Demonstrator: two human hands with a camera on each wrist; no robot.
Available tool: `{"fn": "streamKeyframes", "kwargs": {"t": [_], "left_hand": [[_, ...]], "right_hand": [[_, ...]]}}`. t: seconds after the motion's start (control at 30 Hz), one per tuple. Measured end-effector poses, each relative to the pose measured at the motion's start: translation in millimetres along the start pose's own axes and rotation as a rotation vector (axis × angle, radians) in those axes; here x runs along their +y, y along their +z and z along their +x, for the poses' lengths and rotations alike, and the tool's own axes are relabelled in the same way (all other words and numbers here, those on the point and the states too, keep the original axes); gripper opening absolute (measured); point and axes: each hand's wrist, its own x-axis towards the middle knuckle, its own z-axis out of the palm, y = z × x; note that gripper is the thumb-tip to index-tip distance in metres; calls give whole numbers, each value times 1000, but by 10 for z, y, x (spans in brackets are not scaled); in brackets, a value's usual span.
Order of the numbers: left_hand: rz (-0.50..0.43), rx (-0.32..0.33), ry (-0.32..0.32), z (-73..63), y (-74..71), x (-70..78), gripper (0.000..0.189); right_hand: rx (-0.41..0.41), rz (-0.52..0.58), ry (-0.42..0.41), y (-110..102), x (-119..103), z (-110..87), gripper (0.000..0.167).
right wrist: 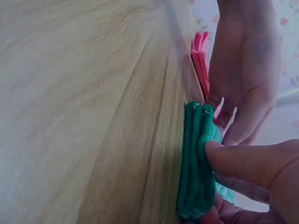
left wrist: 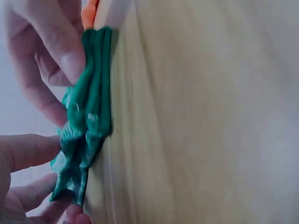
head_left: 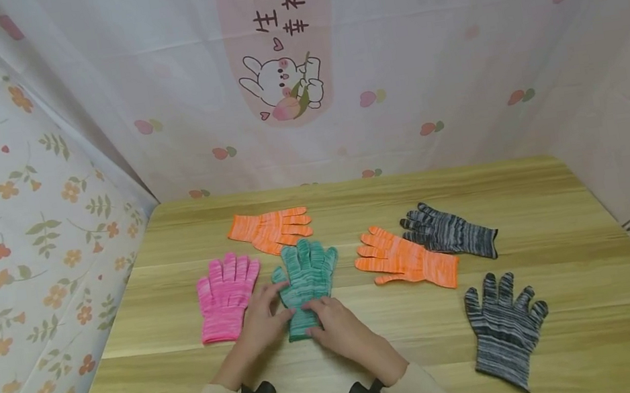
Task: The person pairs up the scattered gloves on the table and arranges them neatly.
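Note:
A green knitted glove [head_left: 308, 279] lies at mid-table, fingers pointing away; its cuff edge [right wrist: 196, 163] shows several thick layers. My left hand [head_left: 262, 316] grips the glove's left side, with fingertips at the crumpled edge in the left wrist view. From the right, my right hand [head_left: 341, 328] pinches the cuff, its thumb [right wrist: 247, 161] on top and a fingertip low at the side. Just left of my left hand lies a pink glove [head_left: 226, 298]. An orange glove [head_left: 271, 229] sits behind the green one, close to its fingertips.
To the right, a second orange glove [head_left: 410, 260] overlaps a grey-black glove [head_left: 454, 230]. Another grey-black glove [head_left: 506, 331] lies nearer the front right. Patterned curtains [head_left: 168, 76] hang behind and left of the wooden table [head_left: 569, 219].

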Motion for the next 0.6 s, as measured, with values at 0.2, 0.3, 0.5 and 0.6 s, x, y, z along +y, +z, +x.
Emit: {"fn": "streamKeyframes", "kwargs": {"t": [0.2, 0.3, 0.5, 0.6], "left_hand": [[56, -10, 52, 96, -27, -66, 57], [122, -30, 62, 115, -42, -79, 61], [243, -37, 114, 141, -37, -84, 60], [293, -25, 131, 159, -16, -75, 55]], "right_hand": [[-28, 4, 10, 15, -4, 13, 41], [-33, 8, 14, 14, 1, 15, 40], [-33, 14, 13, 7, 18, 20, 39], [-30, 12, 11, 6, 26, 19, 39]]}}
